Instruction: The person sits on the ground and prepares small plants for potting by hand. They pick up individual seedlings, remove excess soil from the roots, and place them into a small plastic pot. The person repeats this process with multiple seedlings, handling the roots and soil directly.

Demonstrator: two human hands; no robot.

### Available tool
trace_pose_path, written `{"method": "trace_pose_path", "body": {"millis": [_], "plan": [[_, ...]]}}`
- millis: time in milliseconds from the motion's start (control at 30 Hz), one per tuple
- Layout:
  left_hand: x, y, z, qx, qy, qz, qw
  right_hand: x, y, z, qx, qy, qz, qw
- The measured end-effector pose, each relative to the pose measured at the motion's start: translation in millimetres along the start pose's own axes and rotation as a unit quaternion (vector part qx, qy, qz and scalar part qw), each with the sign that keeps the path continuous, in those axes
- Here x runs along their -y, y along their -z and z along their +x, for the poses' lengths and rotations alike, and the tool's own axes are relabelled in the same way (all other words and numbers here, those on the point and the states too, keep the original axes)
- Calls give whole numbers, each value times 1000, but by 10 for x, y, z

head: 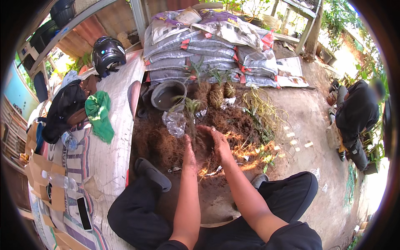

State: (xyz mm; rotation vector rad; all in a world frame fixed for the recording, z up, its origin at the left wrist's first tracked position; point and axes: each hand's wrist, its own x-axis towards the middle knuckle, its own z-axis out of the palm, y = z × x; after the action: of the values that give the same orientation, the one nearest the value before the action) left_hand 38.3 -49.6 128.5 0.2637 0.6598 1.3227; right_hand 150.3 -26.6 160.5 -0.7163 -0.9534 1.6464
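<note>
Between my two soil-stained hands stands a small leafy plant (191, 106), its thin stem upright above a dark, blurred root clump (203, 151). My left hand (189, 153) lies along the clump's left side, palm inward. Opposite it, my right hand (218, 142) curves around the right and far side. Part of the clump is hidden by the fingers. Loose brown coconut fibre (165, 143) spreads to the left, and a heap of dark soil and fibre (231, 122) lies beyond my right hand. Crumpled clear plastic (175, 123) sits just past my left fingertips.
Fibre-wrapped plant balls (216, 96) stand beside a dark bucket (168, 95). Stacked sacks (206, 47) rise behind. Yellow string (265, 106) lies right of the soil. A sheet-covered platform (109, 156) carries a phone (83, 213) and helmet (108, 56). Another person (356, 115) sits at right.
</note>
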Motion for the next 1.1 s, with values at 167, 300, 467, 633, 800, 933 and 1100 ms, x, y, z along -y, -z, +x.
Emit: {"method": "trace_pose_path", "body": {"millis": [167,300,467,633,800,933,1100], "plan": [[12,-67,-72,14,35,-19,999,9,-27,-98,-3,114,-539,834],[-23,-34,-73,-73,27,-87,993,-146,-74,-159,-1,144,-443,885],[117,-147,45,-119,-48,-99,987,-218,-54,-103,-127,97,-279,947],[218,-79,94,-84,-121,-9,989,-289,-82,-81,-117,170,-361,909],[203,93,82,-150,-126,96,976,-388,-78,-117,-94,158,-558,809],[170,67,70,-88,-131,92,983,-310,66,-36,-18,-14,-117,993],[198,-5,113,-118,-36,-26,992,-304,151,-28,6,94,-256,962]]}}
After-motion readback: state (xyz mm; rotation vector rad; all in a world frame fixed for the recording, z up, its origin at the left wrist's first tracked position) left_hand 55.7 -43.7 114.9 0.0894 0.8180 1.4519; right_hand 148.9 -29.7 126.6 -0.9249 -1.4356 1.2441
